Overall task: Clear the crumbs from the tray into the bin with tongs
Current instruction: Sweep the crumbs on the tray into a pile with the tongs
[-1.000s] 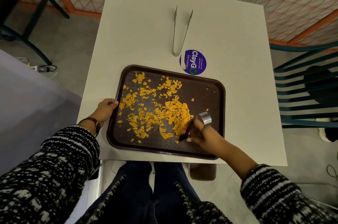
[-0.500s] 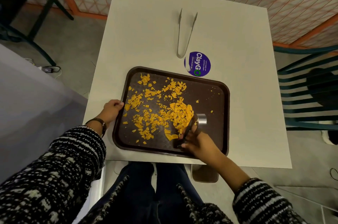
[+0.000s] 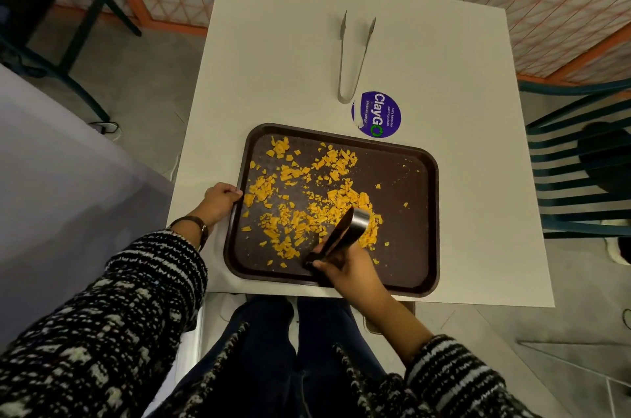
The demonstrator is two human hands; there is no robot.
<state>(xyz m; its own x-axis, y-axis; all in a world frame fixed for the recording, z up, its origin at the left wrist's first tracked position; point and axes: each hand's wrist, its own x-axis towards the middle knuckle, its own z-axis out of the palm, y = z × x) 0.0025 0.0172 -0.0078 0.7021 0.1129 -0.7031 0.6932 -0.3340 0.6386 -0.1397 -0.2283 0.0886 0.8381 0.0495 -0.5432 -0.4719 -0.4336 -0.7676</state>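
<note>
Right hand (image 3: 345, 267) is clenched round dark-handled tongs (image 3: 345, 235), tips angled down toward the near edge of the brown tray (image 3: 415, 240), shiny spring end tilted up over the orange crumbs (image 3: 297, 223). Over the last second the tongs have travelled leftward from the tray's right side into the right flank of the crumb heap: a sweep, probably, not a pick-up; jaw gap not readable. Left hand (image 3: 222, 199) still grips the tray's left rim, steadying it. Crumbs remain spread over the left and middle of the tray, and none appear to have left it. No bin plainly in view. Spare steel tongs (image 3: 355, 59) lie untouched on the white table (image 3: 273, 42) beyond the tray, beside a purple ClayGo sticker (image 3: 375, 114). Gathering stage only, by my reading.
</note>
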